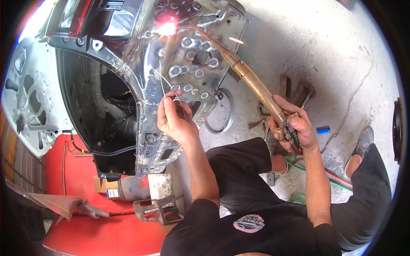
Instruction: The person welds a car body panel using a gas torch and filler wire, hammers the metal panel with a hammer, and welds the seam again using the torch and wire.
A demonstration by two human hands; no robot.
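Observation:
My right hand (299, 126) is closed around the valve end of a brass gas welding torch (255, 82). The torch's thin tip reaches up and left to a bright glowing flame (167, 29) at the bare metal car body panel (147, 91). Between the fingers of my left hand (176, 117) is pinched a thin, bent welding rod (162, 79), which points up toward the panel below the flame. Round weld marks and holes dot the panel. Glare hides the metal right at the flame.
Green and red hoses (337, 179) trail over the concrete floor behind the torch. A coil of wire (226, 115) lies beside the panel, with a blue object (323, 130) farther right. At lower left are a metal clamp-like frame (160, 209), a cylinder (133, 189) and a red surface (119, 234).

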